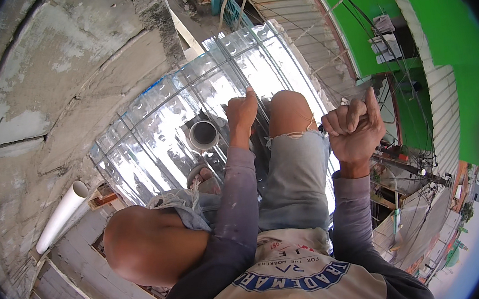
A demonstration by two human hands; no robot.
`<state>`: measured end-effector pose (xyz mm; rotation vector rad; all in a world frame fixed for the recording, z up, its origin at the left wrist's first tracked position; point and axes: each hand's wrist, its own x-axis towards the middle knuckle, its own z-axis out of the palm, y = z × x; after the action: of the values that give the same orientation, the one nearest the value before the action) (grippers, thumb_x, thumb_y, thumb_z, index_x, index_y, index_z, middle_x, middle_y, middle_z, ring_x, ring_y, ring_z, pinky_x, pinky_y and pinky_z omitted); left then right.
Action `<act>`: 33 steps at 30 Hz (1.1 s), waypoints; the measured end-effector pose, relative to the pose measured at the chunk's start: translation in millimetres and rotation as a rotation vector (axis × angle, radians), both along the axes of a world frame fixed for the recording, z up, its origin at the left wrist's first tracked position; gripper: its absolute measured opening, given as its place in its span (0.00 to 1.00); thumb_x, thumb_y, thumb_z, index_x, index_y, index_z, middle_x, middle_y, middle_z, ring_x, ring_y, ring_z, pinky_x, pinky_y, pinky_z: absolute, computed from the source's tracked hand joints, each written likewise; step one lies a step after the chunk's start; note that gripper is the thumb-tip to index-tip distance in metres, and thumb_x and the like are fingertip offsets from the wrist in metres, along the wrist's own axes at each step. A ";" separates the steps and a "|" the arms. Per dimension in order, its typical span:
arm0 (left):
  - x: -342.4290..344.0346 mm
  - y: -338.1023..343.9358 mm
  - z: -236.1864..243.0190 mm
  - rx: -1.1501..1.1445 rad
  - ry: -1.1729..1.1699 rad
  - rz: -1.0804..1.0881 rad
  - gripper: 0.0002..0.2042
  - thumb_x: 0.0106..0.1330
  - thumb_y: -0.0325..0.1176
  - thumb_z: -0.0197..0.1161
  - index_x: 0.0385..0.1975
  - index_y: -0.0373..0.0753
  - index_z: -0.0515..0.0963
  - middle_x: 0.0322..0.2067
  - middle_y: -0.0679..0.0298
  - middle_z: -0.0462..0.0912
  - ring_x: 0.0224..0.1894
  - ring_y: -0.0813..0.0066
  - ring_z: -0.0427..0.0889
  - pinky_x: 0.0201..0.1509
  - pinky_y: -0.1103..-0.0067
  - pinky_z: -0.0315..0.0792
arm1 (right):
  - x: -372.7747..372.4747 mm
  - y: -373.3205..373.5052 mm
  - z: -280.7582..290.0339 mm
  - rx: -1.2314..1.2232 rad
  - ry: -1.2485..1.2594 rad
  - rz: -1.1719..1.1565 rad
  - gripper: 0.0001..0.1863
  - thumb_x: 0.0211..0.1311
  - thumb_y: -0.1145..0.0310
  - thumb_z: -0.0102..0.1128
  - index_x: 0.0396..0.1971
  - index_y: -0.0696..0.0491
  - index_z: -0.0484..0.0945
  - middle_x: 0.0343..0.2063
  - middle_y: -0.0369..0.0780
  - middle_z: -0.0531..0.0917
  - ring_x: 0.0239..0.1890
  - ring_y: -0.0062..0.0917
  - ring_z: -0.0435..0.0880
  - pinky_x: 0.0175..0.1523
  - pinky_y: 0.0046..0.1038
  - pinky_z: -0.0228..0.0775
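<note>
My left hand (240,114) is closed, fingertips curled under at a thin steel bar of the rebar grid (199,98); what it grips is hidden. My right hand (354,128), beside my bare knee (289,109), has its index finger raised and the others curled around a small dark object (323,128) with thin wire, too hidden to identify. The grid lies over shiny corrugated metal sheeting (133,137). An upright grey pipe (203,134) pokes through left of my left hand, above my sandalled foot (198,177).
A rough concrete wall (40,83) fills the left, with a white pipe (62,215) below it. Rusty corrugated roofing (295,15), a bright green wall (475,113) and tangled cables (423,171) are at the right, with a drop to structures below.
</note>
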<state>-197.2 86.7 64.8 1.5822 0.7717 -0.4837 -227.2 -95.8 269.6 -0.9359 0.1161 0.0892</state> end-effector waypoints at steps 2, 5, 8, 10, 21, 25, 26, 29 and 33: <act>10.3 3.9 36.9 -0.326 0.062 0.031 0.32 0.77 0.56 0.57 0.55 0.24 0.79 0.43 0.48 0.89 0.45 0.58 0.89 0.50 0.66 0.81 | -6.1 8.8 -7.4 0.030 0.005 0.069 0.38 0.85 0.47 0.29 0.10 0.49 0.63 0.07 0.33 0.55 0.12 0.21 0.47 0.23 0.28 0.48; 13.9 -0.1 60.3 -0.989 0.048 0.188 0.28 0.82 0.52 0.50 0.57 0.27 0.75 0.35 0.61 0.85 0.31 0.72 0.84 0.35 0.78 0.78 | -19.2 14.7 -17.1 0.134 0.116 0.147 0.38 0.85 0.47 0.28 0.10 0.50 0.65 0.07 0.33 0.55 0.13 0.22 0.48 0.24 0.29 0.49; 14.8 3.0 23.8 -1.089 -0.151 0.577 0.21 0.84 0.47 0.48 0.52 0.32 0.76 0.24 0.72 0.73 0.19 0.83 0.67 0.22 0.87 0.63 | -40.2 6.5 -29.7 0.144 0.240 0.054 0.36 0.84 0.49 0.32 0.12 0.51 0.67 0.07 0.33 0.57 0.13 0.23 0.52 0.26 0.30 0.54; 14.7 -5.4 37.7 -0.890 -0.188 0.767 0.16 0.84 0.43 0.46 0.44 0.36 0.75 0.20 0.76 0.61 0.17 0.87 0.56 0.18 0.85 0.51 | -58.9 -15.1 -41.9 0.109 0.323 -0.142 0.33 0.84 0.50 0.37 0.14 0.51 0.69 0.08 0.33 0.58 0.13 0.23 0.54 0.28 0.31 0.58; -5.2 -68.6 85.2 -0.877 -0.143 0.118 0.15 0.82 0.35 0.45 0.51 0.32 0.76 0.21 0.73 0.68 0.18 0.88 0.58 0.19 0.85 0.52 | -198.0 -262.3 -101.9 -1.937 1.058 -0.737 0.46 0.64 0.56 0.64 0.74 0.66 0.56 0.75 0.63 0.55 0.73 0.53 0.64 0.73 0.48 0.63; -20.9 -102.2 81.9 -0.738 -0.099 -0.206 0.14 0.82 0.36 0.46 0.48 0.35 0.78 0.22 0.74 0.70 0.18 0.89 0.58 0.19 0.85 0.52 | -106.0 -176.7 -81.3 -2.394 0.129 -0.511 0.41 0.55 0.78 0.58 0.73 0.63 0.62 0.74 0.56 0.63 0.78 0.54 0.56 0.81 0.48 0.48; -24.5 -111.1 81.7 -0.715 -0.124 -0.244 0.15 0.80 0.36 0.47 0.47 0.34 0.79 0.22 0.73 0.72 0.19 0.88 0.61 0.21 0.84 0.55 | -92.8 -178.4 -97.6 -2.315 -0.049 -0.254 0.37 0.52 0.78 0.60 0.68 0.61 0.70 0.70 0.54 0.70 0.75 0.52 0.64 0.78 0.45 0.57; -39.0 -128.9 79.8 -0.661 -0.170 -0.372 0.17 0.77 0.38 0.49 0.44 0.31 0.81 0.24 0.70 0.76 0.25 0.85 0.69 0.28 0.81 0.63 | -80.7 -175.2 -172.2 -1.729 0.155 0.083 0.20 0.56 0.75 0.63 0.50 0.57 0.87 0.49 0.54 0.86 0.53 0.51 0.85 0.60 0.42 0.77; -44.5 -120.3 73.3 -0.583 -0.146 -0.430 0.15 0.82 0.39 0.51 0.48 0.34 0.79 0.22 0.73 0.72 0.17 0.90 0.60 0.19 0.88 0.53 | -115.3 -161.9 -242.2 -1.763 0.397 0.044 0.14 0.63 0.61 0.67 0.40 0.56 0.89 0.43 0.53 0.85 0.48 0.48 0.85 0.56 0.45 0.78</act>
<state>-241.7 -33.6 138.1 1.2048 0.1408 -0.8108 -342.4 -257.7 27.4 -2.6756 0.5952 0.2204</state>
